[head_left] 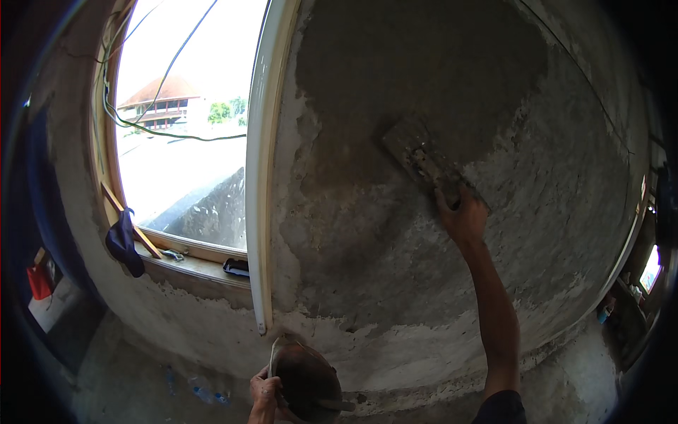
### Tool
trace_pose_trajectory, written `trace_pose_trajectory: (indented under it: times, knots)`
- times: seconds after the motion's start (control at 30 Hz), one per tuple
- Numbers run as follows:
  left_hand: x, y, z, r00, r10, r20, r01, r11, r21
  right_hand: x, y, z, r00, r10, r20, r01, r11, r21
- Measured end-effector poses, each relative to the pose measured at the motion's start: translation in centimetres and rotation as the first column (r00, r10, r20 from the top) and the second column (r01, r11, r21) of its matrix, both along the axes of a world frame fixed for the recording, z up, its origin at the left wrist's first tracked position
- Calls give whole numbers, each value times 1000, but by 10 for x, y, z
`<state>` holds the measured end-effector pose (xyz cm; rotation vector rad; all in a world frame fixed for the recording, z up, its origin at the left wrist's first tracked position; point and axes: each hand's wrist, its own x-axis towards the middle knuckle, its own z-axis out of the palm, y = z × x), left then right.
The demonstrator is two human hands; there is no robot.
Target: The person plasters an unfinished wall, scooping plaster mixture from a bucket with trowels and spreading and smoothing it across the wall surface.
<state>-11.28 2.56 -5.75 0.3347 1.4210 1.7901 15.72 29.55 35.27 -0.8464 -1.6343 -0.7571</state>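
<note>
1. Our right hand (462,215) is raised at arm's length against the wall (395,233), fingers clenched round the handle of a trowel (418,157)
2. The trowel's flat blade lies pressed on the wall, tilted up and to the left of the hand, smeared with grey plaster
3. It sits at the lower edge of a darker, damp-looking patch of plaster (417,63) (the paler, rougher wall spreads below and to the right)
4. Our left hand (264,396) is low near the bottom edge, gripping a round dark pan (307,381) by its rim, close to our body
5. To the left stands an open window (183,127) with a pale frame, cables hanging across it
6. A dark cloth (123,240) hangs over the sill, and a small black tray (236,267) rests on the sill just beside the frame
</note>
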Motion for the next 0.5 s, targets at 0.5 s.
trace_pose_trajectory:
  times: [0.5]
  knots:
    - [-8, 6, 3, 1000, 22, -3, -22, 999, 26, 25, 4, 117, 961, 20, -276, -57, 990, -129]
